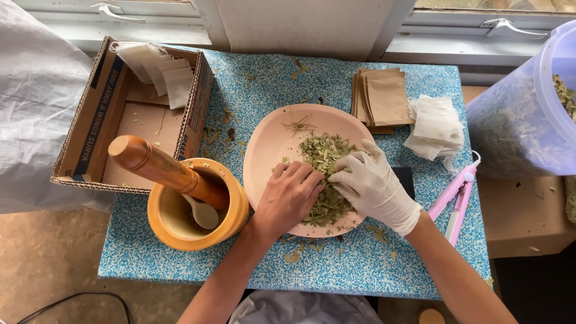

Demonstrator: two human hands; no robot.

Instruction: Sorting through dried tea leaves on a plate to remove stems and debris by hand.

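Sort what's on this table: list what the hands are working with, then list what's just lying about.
In use:
left hand, bare
right hand, in a white glove
dried leaves
pink plate

Lying about:
wooden mortar with pestle and spoon
cardboard box
brown paper pouches
white filter bags
pink sealer tool
clear plastic tub

Single head-worn view, looking steeply down, close over the blue-speckled table [372, 270], window sill beyond.
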